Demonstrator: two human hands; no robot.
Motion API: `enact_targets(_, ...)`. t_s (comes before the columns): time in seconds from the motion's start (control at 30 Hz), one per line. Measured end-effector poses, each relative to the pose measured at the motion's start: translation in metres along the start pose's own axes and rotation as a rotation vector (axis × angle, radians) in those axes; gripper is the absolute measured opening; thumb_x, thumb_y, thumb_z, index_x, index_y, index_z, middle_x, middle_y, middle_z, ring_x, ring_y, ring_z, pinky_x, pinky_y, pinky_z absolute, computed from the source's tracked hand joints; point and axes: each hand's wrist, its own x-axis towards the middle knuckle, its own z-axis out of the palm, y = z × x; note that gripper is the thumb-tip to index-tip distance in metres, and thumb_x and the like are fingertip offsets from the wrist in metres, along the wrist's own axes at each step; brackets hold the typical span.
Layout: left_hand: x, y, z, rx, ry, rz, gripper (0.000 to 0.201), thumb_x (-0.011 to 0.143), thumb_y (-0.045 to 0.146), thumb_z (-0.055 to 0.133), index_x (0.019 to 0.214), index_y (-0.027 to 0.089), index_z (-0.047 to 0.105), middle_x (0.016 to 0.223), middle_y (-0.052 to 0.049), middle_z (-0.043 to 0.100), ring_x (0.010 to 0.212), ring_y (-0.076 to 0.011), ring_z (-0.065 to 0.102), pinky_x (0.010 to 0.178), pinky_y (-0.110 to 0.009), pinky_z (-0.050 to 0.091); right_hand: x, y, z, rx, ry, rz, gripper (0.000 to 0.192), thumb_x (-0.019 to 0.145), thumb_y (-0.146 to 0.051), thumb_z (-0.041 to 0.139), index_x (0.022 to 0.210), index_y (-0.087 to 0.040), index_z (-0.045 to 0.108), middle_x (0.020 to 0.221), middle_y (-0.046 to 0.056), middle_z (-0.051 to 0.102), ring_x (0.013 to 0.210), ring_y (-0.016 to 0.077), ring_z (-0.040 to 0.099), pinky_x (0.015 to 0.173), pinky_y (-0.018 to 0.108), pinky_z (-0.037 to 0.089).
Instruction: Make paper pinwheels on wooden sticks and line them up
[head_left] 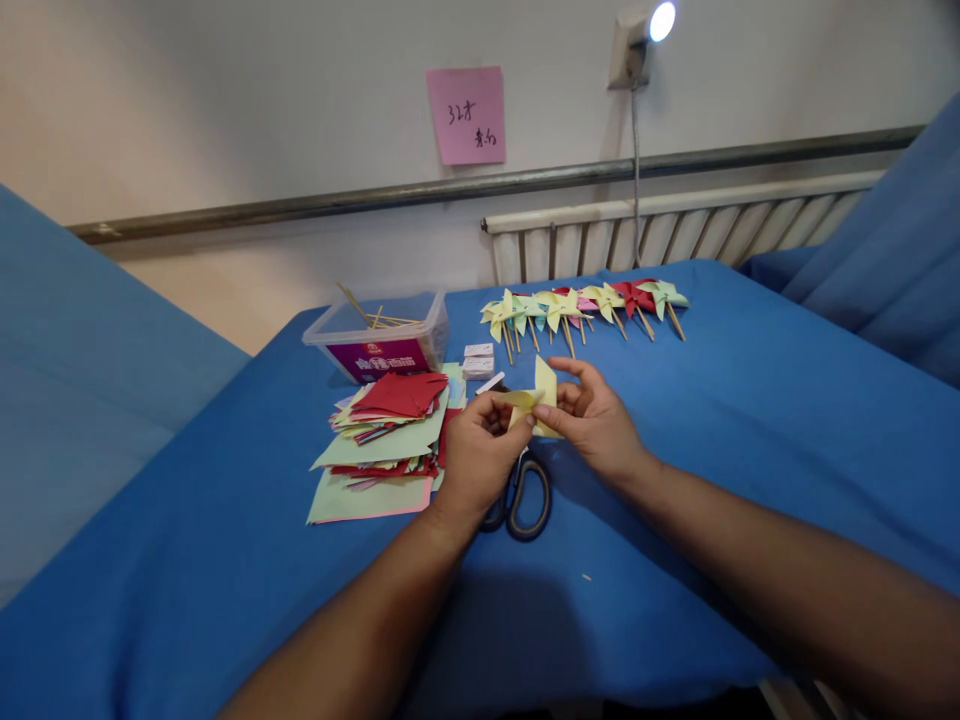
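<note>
Between my two hands is a yellow paper pinwheel (547, 383), its blades partly folded toward the middle. My left hand (484, 445) pinches its left side, thumb near the centre. From the right, my right hand (600, 420) grips it too, with the thumb pressed at the centre. Below the paper, scissors (530, 500) with black handles lie on the blue cloth, their blades mostly hidden by my hands. To the left sits a stack of cut coloured paper (394, 440), with red pieces on top.
A clear plastic box (386, 335) holding wooden sticks stands behind the paper stack. Small white boxes (478, 362) sit beside it. Several finished pinwheels (570, 305) on sticks lie in a row at the back of the blue-covered table (712, 430). Behind are a radiator (697, 225) and a wall pipe (360, 205).
</note>
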Motion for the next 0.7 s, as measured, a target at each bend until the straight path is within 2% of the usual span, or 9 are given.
enact_targets(0.07,0.0004,-0.0011,-0.0008,-0.017,0.003,-0.005,0.020,0.064,0.026,0.077,0.077,0.017,0.064,0.068,0.002,0.065,0.063,-0.0118,0.059,0.062,-0.022,0.045,0.0005,-0.0005,-0.0001,0.076,-0.012,0.066,0.055,0.063,-0.035,0.079,0.110,-0.024,0.051,0.078,-0.002,0.068,0.071,0.0155,0.066,0.071,0.031,0.052)
enact_targets(0.17,0.0002,-0.0008,-0.0017,-0.048,0.011,-0.030,0.023,0.063,0.026,0.079,0.077,0.016,0.064,0.069,0.001,0.066,0.063,-0.0117,0.060,0.062,-0.022,0.045,0.0005,0.0001,-0.0022,0.139,-0.062,0.165,0.034,0.064,-0.034,0.080,0.089,-0.019,0.061,0.079,0.001,0.070,0.070,0.0139,0.065,0.072,0.030,0.051)
enact_targets(0.23,0.0000,0.0000,-0.0021,-0.070,0.012,-0.055,0.025,0.062,0.026,0.079,0.079,0.016,0.064,0.070,0.001,0.066,0.063,-0.0114,0.059,0.063,-0.022,0.045,0.0001,0.0012,-0.0041,0.179,-0.093,0.208,0.027,0.066,-0.033,0.080,0.082,-0.018,0.065,0.080,0.001,0.071,0.069,0.0127,0.064,0.071,0.028,0.049)
enact_targets(0.4,0.0007,-0.0011,-0.0025,-0.124,-0.005,-0.091,0.027,0.061,0.026,0.080,0.080,0.016,0.065,0.071,0.001,0.066,0.063,-0.0105,0.058,0.061,-0.021,0.043,0.0000,0.0038,-0.0069,0.244,-0.132,0.250,0.024,0.068,-0.031,0.081,0.085,-0.018,0.071,0.083,0.002,0.072,0.070,0.0120,0.064,0.070,0.027,0.047)
enact_targets(0.7,0.0019,-0.0044,-0.0028,-0.220,-0.027,-0.140,0.027,0.059,0.026,0.082,0.076,0.016,0.062,0.068,0.002,0.065,0.059,-0.0100,0.057,0.060,-0.022,0.043,0.0011,0.0057,-0.0078,0.228,-0.146,0.249,0.024,0.069,-0.032,0.080,0.087,-0.019,0.072,0.085,0.003,0.073,0.071,0.0129,0.064,0.072,0.028,0.048)
